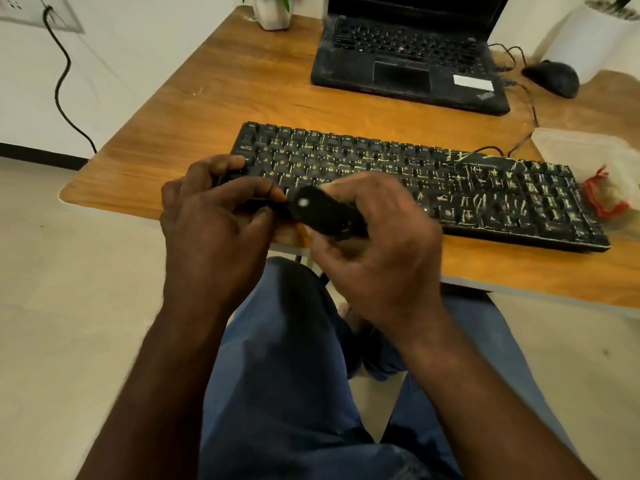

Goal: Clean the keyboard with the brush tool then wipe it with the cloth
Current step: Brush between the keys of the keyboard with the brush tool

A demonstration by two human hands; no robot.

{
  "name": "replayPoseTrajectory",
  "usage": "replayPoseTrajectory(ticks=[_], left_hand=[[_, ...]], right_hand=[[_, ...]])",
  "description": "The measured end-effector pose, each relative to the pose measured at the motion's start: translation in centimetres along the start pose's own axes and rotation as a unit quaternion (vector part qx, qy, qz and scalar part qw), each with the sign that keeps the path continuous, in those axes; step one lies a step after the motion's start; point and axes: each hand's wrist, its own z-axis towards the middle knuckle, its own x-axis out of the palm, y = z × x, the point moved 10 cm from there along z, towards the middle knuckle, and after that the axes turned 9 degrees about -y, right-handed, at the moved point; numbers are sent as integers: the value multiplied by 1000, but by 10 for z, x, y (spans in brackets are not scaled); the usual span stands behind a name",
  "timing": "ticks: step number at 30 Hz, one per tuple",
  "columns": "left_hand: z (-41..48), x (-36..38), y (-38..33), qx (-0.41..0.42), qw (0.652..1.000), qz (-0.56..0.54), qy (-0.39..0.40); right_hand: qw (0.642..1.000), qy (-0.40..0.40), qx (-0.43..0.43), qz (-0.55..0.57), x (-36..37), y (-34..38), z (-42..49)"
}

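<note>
At a wooden desk (242, 84), both hands ready the black oval plastic brush tool (325, 213)
Right hand (374, 244) clamped on its body, left hand (214, 216) pinching its end; dusty black keyboard (415, 174) awaits brushing

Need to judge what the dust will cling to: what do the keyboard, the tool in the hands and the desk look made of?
Keyboard: looks like matte black plastic, moulded keycaps, streaked with pale dust. Brush tool: apparently smooth black plastic with a pale round spot; held by left hand and right hand, bristles not visible. Desk: wood-grain surface, slight sheen, possibly laminate.
</note>
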Motion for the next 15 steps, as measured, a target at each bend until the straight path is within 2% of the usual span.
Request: replayPoseTrajectory(ticks=[5, 11, 15], left_hand=[[-1, -1, -1, -1, 1000, -10, -5], [1, 0, 5, 2, 1000, -17, -8], [0, 1, 5, -1, 1000, -10, -9]], right_hand=[[1000, 22, -20, 8, 5, 3, 3], [994, -58, 29, -85, -66, -44, -12], [994, -59, 48, -80, -66, -47, -13]])
